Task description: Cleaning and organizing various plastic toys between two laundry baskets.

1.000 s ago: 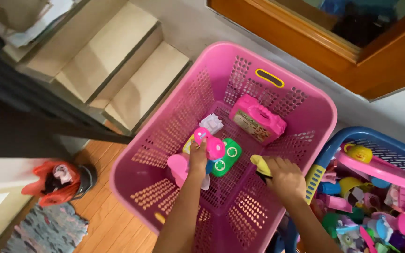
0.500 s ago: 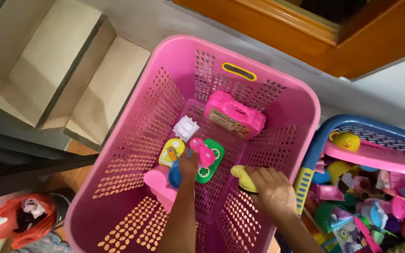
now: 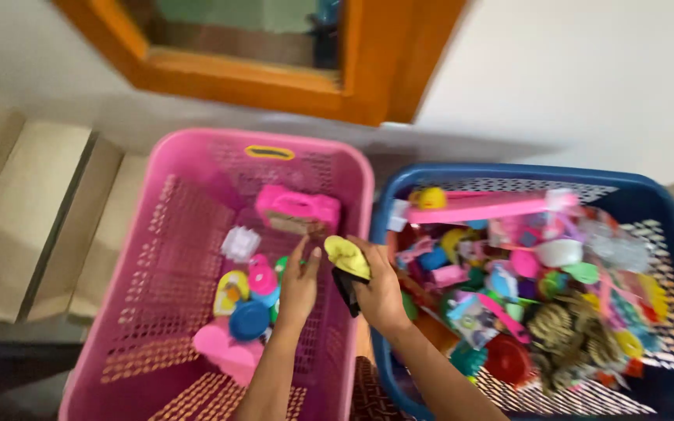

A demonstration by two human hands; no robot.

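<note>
I judge the sorting barely begun: the pink basket holds about seven toys against a heaped, uncountable pile in the blue basket. My right hand grips one yellow toy above the two baskets' shared edge, something dark beneath it. My left hand hangs open and empty inside the pink basket.

The whole frame is motion-blurred. The blue basket is cut off at the right and near edges; its small toys cannot be told apart. The pink basket is cut off near.
</note>
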